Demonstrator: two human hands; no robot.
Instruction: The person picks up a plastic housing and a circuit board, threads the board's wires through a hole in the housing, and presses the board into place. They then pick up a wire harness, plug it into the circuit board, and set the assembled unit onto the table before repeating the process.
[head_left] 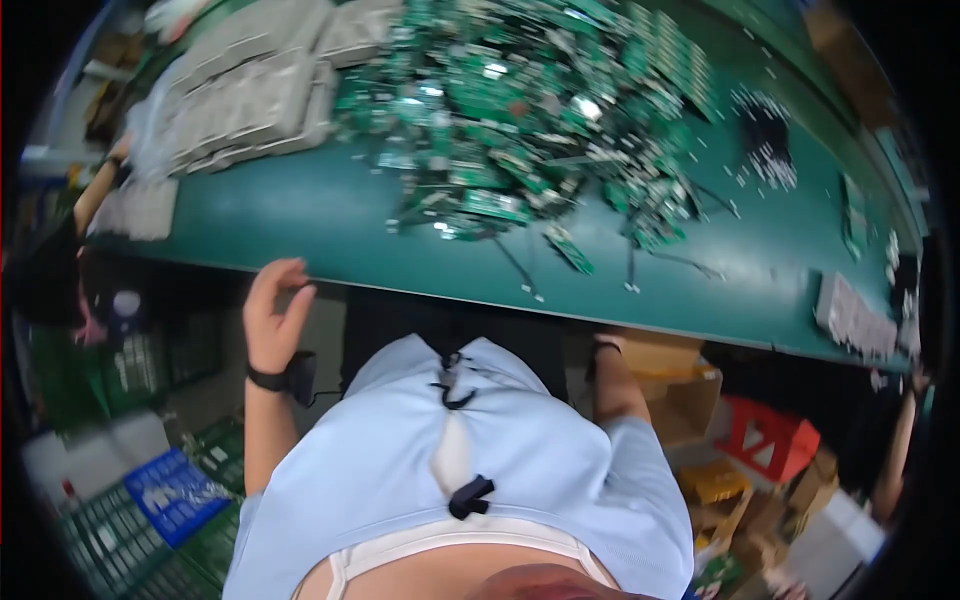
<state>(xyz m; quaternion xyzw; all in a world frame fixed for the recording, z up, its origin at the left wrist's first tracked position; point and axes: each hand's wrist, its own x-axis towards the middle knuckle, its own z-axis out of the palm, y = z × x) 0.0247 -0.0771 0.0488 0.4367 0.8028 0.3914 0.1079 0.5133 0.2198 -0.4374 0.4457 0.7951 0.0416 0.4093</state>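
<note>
A person in a pale blue shirt stands at a green tabletop. The left hand hovers just below the tabletop's near edge, fingers loosely apart, its grip empty; a black wristband circles the wrist. The right hand is hidden under the edge, its grip impossible to tell. Beyond, a heap of green circuit boards sprawls, trailing wires near the edge; a careless sweep could likely drag boards off. Grey trays lie far left.
</note>
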